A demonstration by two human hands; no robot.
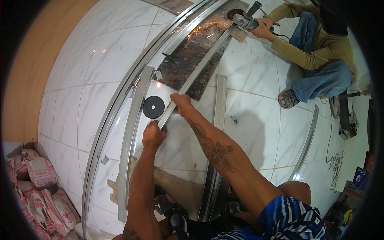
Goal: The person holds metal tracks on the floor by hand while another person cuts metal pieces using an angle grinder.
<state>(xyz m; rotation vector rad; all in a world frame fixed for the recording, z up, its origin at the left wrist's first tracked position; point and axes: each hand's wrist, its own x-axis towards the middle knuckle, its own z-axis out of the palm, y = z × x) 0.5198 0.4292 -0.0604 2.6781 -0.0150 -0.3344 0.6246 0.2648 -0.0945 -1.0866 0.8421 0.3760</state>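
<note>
A long, straight metal profile (pixel 200 69) runs from my hands up toward the far end, where sparks fly. My left hand (pixel 153 135) is closed around its near end. A little farther up, my right hand (pixel 182 105) grips the same profile, its fingers curled around the edge. At the far end another person, in a long-sleeved top and jeans, holds an angle grinder (pixel 245 20) with both hands, its disc beside the profile. A black cutting disc (pixel 153 107) lies flat on the tiles near my hands.
Other metal profiles (pixel 135 140) lie on the white tiles to the left and under me. A dark board (pixel 180 66) sits below the held profile. Red-and-white bags (pixel 42 172) are piled at lower left. A cable (pixel 335 166) trails at right.
</note>
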